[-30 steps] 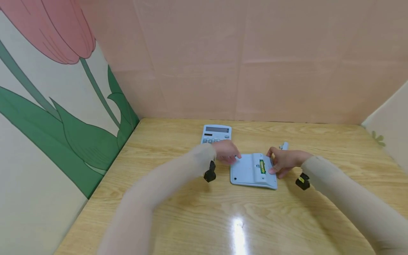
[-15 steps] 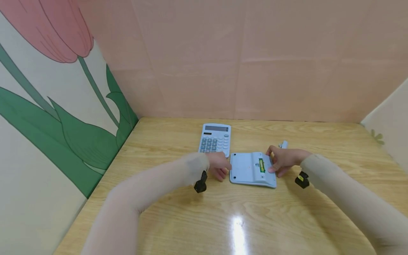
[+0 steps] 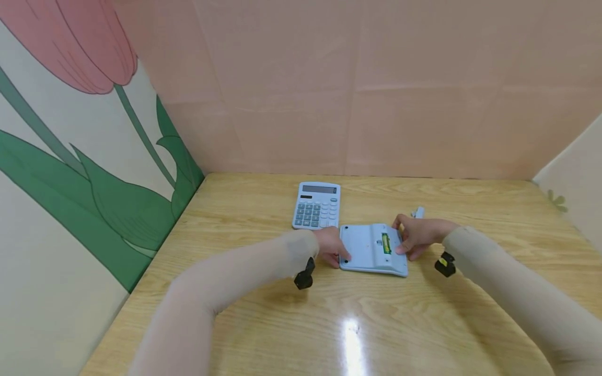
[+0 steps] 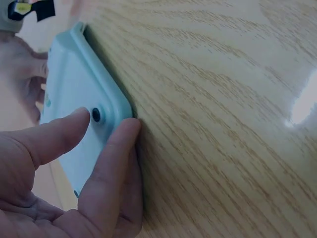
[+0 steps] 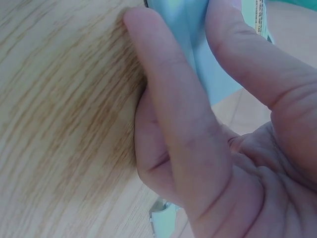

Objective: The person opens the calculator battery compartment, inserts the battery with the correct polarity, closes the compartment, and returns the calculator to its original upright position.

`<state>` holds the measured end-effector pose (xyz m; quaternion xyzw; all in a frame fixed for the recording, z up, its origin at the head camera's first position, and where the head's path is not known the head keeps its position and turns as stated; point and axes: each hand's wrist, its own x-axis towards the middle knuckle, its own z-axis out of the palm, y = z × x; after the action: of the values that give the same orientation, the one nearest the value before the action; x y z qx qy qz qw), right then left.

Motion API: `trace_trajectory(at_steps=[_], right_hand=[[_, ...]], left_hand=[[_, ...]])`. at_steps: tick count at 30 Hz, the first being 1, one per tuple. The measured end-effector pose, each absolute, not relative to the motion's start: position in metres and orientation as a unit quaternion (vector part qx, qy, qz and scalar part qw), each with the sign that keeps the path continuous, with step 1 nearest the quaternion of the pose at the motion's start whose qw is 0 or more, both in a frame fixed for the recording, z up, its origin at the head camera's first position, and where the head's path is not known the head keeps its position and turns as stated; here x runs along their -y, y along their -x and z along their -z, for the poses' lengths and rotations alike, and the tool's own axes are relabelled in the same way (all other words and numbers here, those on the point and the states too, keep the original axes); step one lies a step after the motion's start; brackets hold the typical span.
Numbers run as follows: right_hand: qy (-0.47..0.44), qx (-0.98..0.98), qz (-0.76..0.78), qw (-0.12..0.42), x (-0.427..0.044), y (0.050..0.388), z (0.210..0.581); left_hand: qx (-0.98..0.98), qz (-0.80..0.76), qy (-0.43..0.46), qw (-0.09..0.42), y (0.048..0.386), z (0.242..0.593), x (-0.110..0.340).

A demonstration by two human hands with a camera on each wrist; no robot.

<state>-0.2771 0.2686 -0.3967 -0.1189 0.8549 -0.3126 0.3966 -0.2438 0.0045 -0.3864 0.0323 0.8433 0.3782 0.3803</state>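
Observation:
A light blue calculator (image 3: 362, 248) lies face down on the wooden table, its battery compartment uncovered with a green-yellow battery (image 3: 386, 243) inside. My left hand (image 3: 331, 246) grips its left edge; in the left wrist view the thumb (image 4: 74, 126) lies on the back beside a black round foot (image 4: 96, 115), the fingers along the side. At the opposite edge my right hand (image 3: 418, 236) holds the calculator, thumb (image 5: 237, 44) on top and fingers against the side. Just behind the right hand lies a small light blue piece (image 3: 417, 212), which looks like the battery cover.
A second light blue calculator (image 3: 317, 204) lies face up behind the left hand, close to the face-down one. The wooden table (image 3: 282, 324) meets a pink backdrop (image 3: 348, 104) at the back and a tulip-patterned panel (image 3: 108, 172) on the left.
My left hand has come down from the calculator's far left corner, left its edge, then moved right to grip it nearer the front. The right hand keeps its hold.

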Motion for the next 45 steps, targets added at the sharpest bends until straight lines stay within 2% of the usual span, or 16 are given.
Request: trace_trajectory(at_steps=[15, 26, 32, 36, 40, 42, 45], right_hand=[[0.12, -0.856, 0.31, 0.397, -0.268, 0.276, 0.395], [0.118, -0.863, 0.308, 0.381, -0.27, 0.272, 0.393], [0.15, -0.867, 0.298, 0.372, -0.281, 0.272, 0.381], [0.173, -0.877, 0.328, 0.305, -0.297, 0.28, 0.369], [0.172, -0.902, 0.354, 0.175, -0.315, 0.291, 0.368], [0.153, -0.922, 0.333, 0.127, -0.323, 0.296, 0.37], [0.128, -0.951, 0.262, 0.101, -0.331, 0.303, 0.378]], left_hand=[[-0.904, -0.258, -0.056, 0.335, 0.25, 0.396, -0.017], [-0.907, -0.252, -0.033, 0.337, 0.252, 0.395, -0.022], [-0.9, -0.265, -0.031, 0.345, 0.25, 0.394, -0.021], [-0.901, -0.269, -0.027, 0.338, 0.251, 0.396, -0.022], [-0.899, -0.281, -0.017, 0.337, 0.252, 0.399, -0.022], [-0.898, -0.282, -0.015, 0.337, 0.253, 0.4, -0.022], [-0.9, -0.275, -0.014, 0.337, 0.253, 0.401, -0.023]])
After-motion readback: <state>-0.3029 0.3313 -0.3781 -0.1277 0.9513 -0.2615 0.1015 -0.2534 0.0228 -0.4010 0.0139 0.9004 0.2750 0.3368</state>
